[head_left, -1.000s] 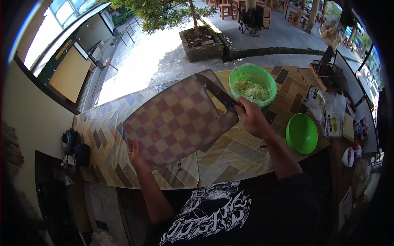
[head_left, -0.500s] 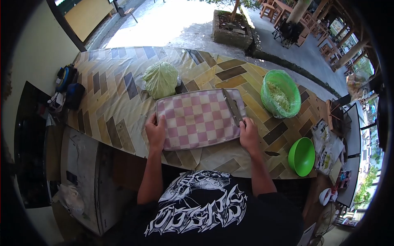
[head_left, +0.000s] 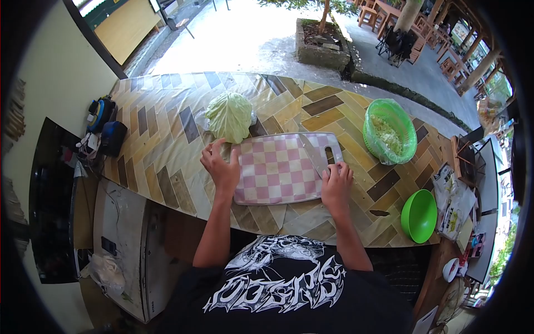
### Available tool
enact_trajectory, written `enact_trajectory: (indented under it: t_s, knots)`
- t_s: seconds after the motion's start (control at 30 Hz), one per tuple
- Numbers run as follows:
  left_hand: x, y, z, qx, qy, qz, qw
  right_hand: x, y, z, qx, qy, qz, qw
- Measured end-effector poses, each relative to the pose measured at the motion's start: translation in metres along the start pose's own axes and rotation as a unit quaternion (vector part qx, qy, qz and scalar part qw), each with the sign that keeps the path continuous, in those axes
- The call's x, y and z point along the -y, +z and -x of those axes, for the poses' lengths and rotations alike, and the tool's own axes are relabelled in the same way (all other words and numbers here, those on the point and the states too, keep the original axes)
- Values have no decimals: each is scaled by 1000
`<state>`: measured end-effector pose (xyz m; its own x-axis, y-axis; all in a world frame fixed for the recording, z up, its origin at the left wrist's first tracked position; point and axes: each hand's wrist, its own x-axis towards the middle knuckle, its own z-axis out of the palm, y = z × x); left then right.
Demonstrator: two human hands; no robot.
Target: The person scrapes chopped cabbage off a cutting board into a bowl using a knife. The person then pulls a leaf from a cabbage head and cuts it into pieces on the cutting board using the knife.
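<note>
A pink and white checked cutting board [head_left: 278,172] lies flat on the patterned table [head_left: 167,161]. Across its right part rests a knife [head_left: 314,156], blade pointing away from me. My right hand [head_left: 336,186] is closed round the knife's handle at the board's right edge. Fingers apart, my left hand [head_left: 221,167] is at the board's left edge, just below a pale green cabbage [head_left: 228,116]; whether the fingertips touch the cabbage I cannot tell. Beyond the board's right end stands a green basket [head_left: 413,136] lined with clear plastic, with shredded cabbage [head_left: 386,135] in it.
An empty green bowl [head_left: 419,216] sits at the table's right end, beside plastic packets [head_left: 449,203]. Dark and blue items [head_left: 113,138] stand at the far left end. A small white bowl [head_left: 450,270] is at the lower right, past the table.
The board went from raised and tilted to flat on the table. Since then my left hand has let go of its left edge and moved up towards the cabbage. My right hand stays with the knife.
</note>
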<state>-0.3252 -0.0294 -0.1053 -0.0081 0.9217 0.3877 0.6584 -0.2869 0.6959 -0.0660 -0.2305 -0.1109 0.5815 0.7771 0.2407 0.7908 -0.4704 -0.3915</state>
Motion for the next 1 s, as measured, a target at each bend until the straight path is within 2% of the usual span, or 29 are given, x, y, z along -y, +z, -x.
enact_trajectory:
  t_s: [0.2,0.27,0.37,0.67,0.77,0.8,0.9,1.0]
  knots:
    - [-5,12,-47,7,43,-15,999,29,2,-12,18,-7,-10,1000]
    - [-13,16,-51,43,22,-57,997,43,6,-19,12,-38,-32,999]
    - [-5,26,-51,38,33,-52,997,60,17,-33,8,-91,-62,994]
    - [18,12,-49,-23,58,118,991,108,40,-68,42,-202,-217,954]
    - [7,-5,-41,1,81,178,981,123,50,-83,139,-153,-378,903]
    - [4,-9,-38,3,91,183,979,131,48,-86,199,-86,-421,881]
    - [-3,-13,-25,13,107,206,973,140,60,-104,279,-7,-558,782]
    - [-2,-14,-18,28,91,226,969,153,59,-112,320,29,-595,737]
